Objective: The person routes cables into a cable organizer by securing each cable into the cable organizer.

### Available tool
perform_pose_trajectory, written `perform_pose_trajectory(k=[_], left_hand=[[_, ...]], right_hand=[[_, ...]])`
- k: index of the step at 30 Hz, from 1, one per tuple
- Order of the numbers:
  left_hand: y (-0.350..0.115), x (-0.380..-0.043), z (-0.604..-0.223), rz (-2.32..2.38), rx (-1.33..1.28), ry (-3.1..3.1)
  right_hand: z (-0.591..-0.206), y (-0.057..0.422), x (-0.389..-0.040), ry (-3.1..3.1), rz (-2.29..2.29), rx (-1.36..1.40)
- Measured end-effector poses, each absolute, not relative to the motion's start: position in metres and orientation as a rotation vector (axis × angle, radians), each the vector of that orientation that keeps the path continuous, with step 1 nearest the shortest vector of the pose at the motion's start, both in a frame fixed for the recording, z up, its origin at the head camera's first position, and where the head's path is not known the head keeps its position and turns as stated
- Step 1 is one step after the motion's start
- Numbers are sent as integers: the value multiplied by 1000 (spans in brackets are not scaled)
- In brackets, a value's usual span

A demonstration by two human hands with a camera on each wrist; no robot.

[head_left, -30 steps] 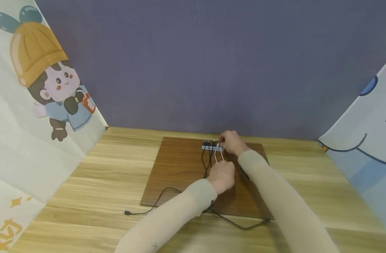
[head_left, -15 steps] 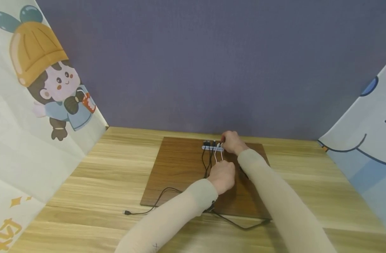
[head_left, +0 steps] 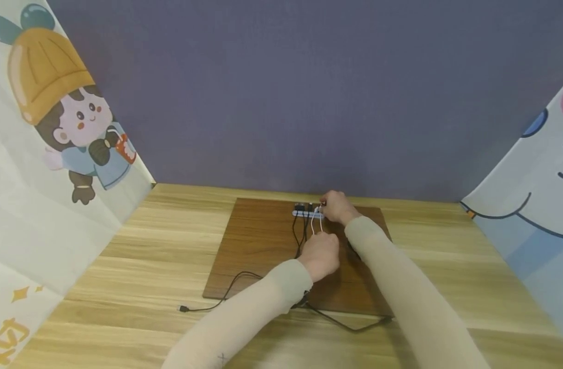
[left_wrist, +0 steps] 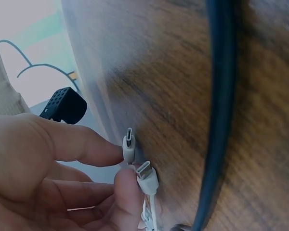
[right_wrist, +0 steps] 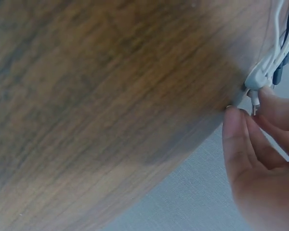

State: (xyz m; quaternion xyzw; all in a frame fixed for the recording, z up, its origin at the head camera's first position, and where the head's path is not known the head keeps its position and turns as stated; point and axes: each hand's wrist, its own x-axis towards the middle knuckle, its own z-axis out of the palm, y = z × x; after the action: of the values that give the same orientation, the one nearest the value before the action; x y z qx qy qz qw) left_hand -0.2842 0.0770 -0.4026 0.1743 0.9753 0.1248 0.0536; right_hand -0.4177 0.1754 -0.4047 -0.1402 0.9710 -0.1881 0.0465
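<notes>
In the head view my left hand [head_left: 319, 256] is over the brown board [head_left: 244, 236], below a pale cable holder [head_left: 301, 213]. Two white strands run from it up to the holder. Up close, its fingers and thumb pinch white USB-C cables, with one plug [left_wrist: 129, 147] at the fingertip and a second plug [left_wrist: 148, 180] beside the thumb. My right hand [head_left: 339, 207] is at the holder's right end. In the right wrist view its fingers close around a small white plug [right_wrist: 255, 99] with a metal tip, just past the white holder end [right_wrist: 256, 78].
Black cables [head_left: 294, 230] also sit in the holder and run down the board. A loose black cable end [head_left: 183, 308] lies left on the light wooden table [head_left: 138, 246]. Another black cable [head_left: 350, 328] crosses the board's front edge. A grey-blue wall [head_left: 281, 102] stands behind.
The head view has shifted slightly. Both hands stay in nearly the same places, the left on the white cables and the right at the holder's right end.
</notes>
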Motion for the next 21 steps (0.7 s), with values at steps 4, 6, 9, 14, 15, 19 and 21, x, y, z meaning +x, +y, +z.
perform_pose_trajectory(k=[4, 6, 9, 14, 15, 19, 21], left_hand=[[74, -284, -403, 408, 528, 2965], [73, -284, -402, 429, 529, 2964], [71, -284, -400, 454, 532, 2966], [67, -284, -399, 467, 559, 2957], [66, -284, -398, 482, 563, 2948], [61, -284, -397, 512, 586, 2925], [58, -283, -396, 517, 591, 2929]], right_hand=[[-404, 174, -415, 2959, -446, -495], [-402, 173, -412, 2955, -364, -524], [-399, 174, -407, 2940, -279, -525], [-399, 176, -403, 2930, -220, -542], [-399, 176, -403, 2931, -222, -556], [-400, 181, -403, 2941, -307, -622], [-400, 183, -401, 2933, -382, -647]])
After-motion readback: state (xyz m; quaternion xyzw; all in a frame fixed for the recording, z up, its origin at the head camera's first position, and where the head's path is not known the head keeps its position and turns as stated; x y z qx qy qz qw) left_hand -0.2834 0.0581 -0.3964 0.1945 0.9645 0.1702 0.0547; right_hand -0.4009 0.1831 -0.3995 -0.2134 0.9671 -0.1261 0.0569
